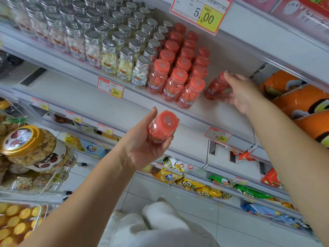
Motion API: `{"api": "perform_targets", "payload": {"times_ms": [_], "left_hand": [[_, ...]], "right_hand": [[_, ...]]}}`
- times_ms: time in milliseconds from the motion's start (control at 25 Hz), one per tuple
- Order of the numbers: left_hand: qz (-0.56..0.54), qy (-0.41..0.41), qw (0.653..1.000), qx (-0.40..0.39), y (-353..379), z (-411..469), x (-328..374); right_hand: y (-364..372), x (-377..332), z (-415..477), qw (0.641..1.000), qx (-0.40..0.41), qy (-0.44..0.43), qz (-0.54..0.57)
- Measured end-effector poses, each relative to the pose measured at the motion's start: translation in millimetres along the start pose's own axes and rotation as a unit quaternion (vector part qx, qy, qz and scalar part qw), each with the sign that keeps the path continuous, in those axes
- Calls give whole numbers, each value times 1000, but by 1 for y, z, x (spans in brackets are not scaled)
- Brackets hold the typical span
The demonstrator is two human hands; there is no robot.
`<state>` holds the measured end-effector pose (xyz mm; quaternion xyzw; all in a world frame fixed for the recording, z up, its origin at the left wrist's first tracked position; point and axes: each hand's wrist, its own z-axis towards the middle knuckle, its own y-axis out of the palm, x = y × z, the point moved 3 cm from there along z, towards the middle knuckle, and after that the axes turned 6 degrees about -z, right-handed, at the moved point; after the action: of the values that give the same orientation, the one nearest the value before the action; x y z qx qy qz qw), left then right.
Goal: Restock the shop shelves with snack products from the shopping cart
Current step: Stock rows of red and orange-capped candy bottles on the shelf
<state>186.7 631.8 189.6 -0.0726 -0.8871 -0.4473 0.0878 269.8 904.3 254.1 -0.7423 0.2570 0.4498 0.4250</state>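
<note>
Two red-capped clear bottles of pink candy are held. Left hand [142, 148] curls round the near bottle [161, 128] in front of the white shelf [213, 113]. Right hand [243, 93] grips the far bottle [216, 86] at that shelf, beside the matching rows [179, 75]. Price tags read 3.00 [110, 87], 5.00 [202, 14] and 0.80 [218, 135]. Wire cart [58, 177] at left.
</note>
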Motion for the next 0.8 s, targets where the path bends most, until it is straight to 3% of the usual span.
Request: {"api": "perform_targets", "payload": {"times_ms": [800], "left_hand": [[-60, 65, 996, 11, -20, 11, 15]], "right_hand": [[63, -63, 76, 999, -3, 0, 43]]}}
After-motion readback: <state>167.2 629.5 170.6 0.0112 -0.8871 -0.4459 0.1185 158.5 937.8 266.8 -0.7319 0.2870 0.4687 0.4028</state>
